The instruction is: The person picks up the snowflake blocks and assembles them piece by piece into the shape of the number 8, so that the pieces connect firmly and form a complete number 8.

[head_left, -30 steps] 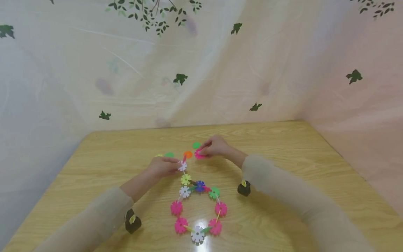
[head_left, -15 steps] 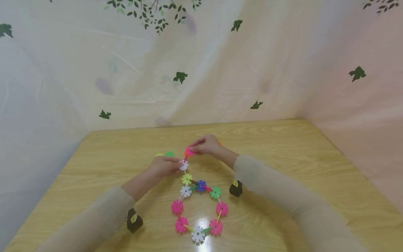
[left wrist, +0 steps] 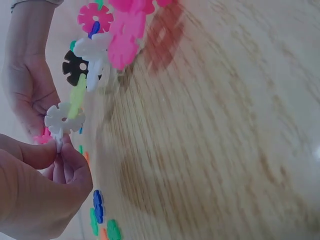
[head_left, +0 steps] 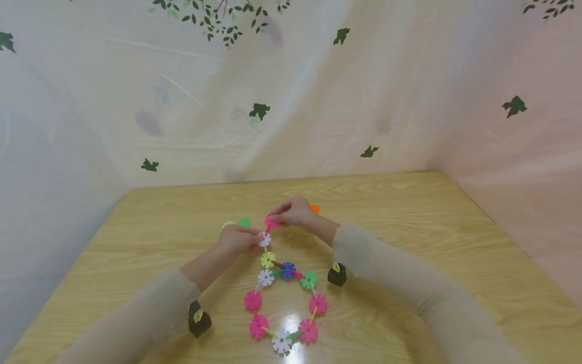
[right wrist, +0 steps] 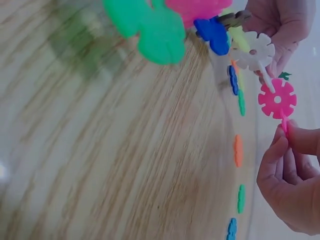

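A chain of notched snowflake discs rises from a ring of linked discs on the table. My left hand [head_left: 236, 239] pinches an edge-on white disc [left wrist: 59, 142] beside a face-on white disc [left wrist: 54, 116] near the chain's far end. Just beyond it, my right hand [head_left: 293, 211] pinches an edge-on pink disc [right wrist: 285, 125] between thumb and fingers. That disc meets the slotted rim of a face-on pink disc [right wrist: 270, 102], which adjoins the white one. Below are a yellow disc [head_left: 268, 259], a blue disc [head_left: 287, 270] and a green disc [head_left: 308, 279]. Fingers partly cover both pinched discs.
Loose discs lie on the wooden table [head_left: 386, 207] beyond the hands: an orange disc [head_left: 314, 208] behind the right wrist, a green disc [head_left: 244, 222] and a yellow one by the left hand. A pale leaf-patterned cloth [head_left: 309, 101] hangs behind the table's far edge.
My right hand has moved left with the pink disc, from beside the orange disc to the chain's end. The left hand keeps its place at the white disc.
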`<state>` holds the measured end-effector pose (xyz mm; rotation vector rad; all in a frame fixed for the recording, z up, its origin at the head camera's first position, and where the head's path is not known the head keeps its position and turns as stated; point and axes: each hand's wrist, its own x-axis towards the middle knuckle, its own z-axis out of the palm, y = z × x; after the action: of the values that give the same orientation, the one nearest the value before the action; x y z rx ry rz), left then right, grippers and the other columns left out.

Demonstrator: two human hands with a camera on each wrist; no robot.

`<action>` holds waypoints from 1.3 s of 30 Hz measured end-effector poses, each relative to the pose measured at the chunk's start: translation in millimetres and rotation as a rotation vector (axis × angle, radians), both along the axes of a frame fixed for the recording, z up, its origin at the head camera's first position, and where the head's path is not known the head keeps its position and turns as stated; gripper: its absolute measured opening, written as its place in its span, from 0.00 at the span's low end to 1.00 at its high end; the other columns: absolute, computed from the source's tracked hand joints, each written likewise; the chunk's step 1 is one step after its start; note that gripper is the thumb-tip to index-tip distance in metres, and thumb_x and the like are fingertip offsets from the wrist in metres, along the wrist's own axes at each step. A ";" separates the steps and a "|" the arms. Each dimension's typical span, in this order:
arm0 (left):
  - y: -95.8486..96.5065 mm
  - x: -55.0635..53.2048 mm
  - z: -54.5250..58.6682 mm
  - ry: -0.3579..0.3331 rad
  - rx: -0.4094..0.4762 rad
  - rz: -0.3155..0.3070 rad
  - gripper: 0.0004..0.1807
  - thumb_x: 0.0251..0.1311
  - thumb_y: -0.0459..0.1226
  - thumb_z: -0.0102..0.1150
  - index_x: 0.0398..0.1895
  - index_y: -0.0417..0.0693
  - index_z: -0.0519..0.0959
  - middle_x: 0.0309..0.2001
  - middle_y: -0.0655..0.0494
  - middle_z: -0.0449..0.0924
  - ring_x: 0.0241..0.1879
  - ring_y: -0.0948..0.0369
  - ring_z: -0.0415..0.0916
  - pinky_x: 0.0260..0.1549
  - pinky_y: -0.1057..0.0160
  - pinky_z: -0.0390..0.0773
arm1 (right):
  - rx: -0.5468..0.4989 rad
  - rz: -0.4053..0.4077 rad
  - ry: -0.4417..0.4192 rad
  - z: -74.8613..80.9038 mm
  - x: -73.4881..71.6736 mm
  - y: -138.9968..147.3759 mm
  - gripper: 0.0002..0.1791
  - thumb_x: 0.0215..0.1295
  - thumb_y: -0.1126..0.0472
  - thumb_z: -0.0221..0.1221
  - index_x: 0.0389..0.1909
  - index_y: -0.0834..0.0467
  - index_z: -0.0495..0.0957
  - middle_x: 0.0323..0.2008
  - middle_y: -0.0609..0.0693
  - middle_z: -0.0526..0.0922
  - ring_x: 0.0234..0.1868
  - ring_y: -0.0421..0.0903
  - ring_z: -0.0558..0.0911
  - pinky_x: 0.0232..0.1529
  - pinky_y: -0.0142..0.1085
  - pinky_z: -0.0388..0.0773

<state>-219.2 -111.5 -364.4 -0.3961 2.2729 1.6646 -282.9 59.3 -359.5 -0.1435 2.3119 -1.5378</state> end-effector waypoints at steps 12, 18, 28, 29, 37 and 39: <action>-0.5 2.4 7.6 0.018 0.090 0.054 0.18 0.58 0.28 0.61 0.51 0.28 0.77 0.48 0.35 0.82 0.30 0.64 0.84 0.46 0.62 0.84 | -0.203 -0.087 -0.118 -2.6 2.4 5.6 0.17 0.58 0.66 0.65 0.48 0.68 0.81 0.42 0.61 0.87 0.24 0.36 0.83 0.44 0.36 0.85; -2.4 6.7 8.7 -0.007 0.126 0.065 0.19 0.55 0.27 0.63 0.51 0.30 0.78 0.49 0.37 0.83 0.29 0.66 0.83 0.45 0.63 0.84 | -0.285 -0.108 -0.251 -1.2 2.4 9.8 0.18 0.60 0.70 0.62 0.52 0.69 0.77 0.47 0.61 0.85 0.26 0.37 0.84 0.45 0.34 0.85; 4.5 22.8 6.6 0.015 0.184 0.183 0.16 0.54 0.26 0.62 0.47 0.30 0.79 0.41 0.41 0.86 0.28 0.64 0.83 0.43 0.62 0.85 | -0.332 -0.053 -0.363 -4.5 -0.5 8.0 0.21 0.63 0.74 0.56 0.58 0.70 0.72 0.39 0.58 0.88 0.27 0.37 0.84 0.49 0.33 0.83; 5.7 24.6 6.5 0.019 0.180 0.198 0.16 0.54 0.27 0.63 0.48 0.30 0.79 0.42 0.40 0.86 0.28 0.64 0.83 0.43 0.62 0.85 | -0.332 -0.046 -0.370 -4.5 -1.2 7.9 0.21 0.64 0.74 0.56 0.58 0.71 0.72 0.36 0.55 0.88 0.27 0.37 0.83 0.48 0.32 0.84; 5.3 31.2 6.7 -0.011 0.117 0.148 0.18 0.56 0.33 0.64 0.49 0.34 0.80 0.50 0.38 0.82 0.38 0.60 0.84 0.48 0.62 0.83 | -0.320 0.011 -0.394 -4.3 -4.9 9.0 0.22 0.63 0.76 0.55 0.59 0.73 0.71 0.26 0.47 0.85 0.26 0.38 0.83 0.38 0.28 0.85; 3.4 28.7 8.9 0.002 0.066 0.125 0.18 0.57 0.36 0.64 0.49 0.36 0.80 0.50 0.39 0.83 0.41 0.59 0.83 0.50 0.61 0.82 | -0.322 0.028 -0.397 -4.4 -4.6 9.3 0.22 0.63 0.77 0.55 0.59 0.73 0.70 0.25 0.46 0.85 0.27 0.38 0.84 0.39 0.29 0.85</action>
<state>-190.5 -108.2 -355.6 -0.5318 2.2286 1.7956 -287.6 68.6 -363.9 0.0466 1.7459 -1.7337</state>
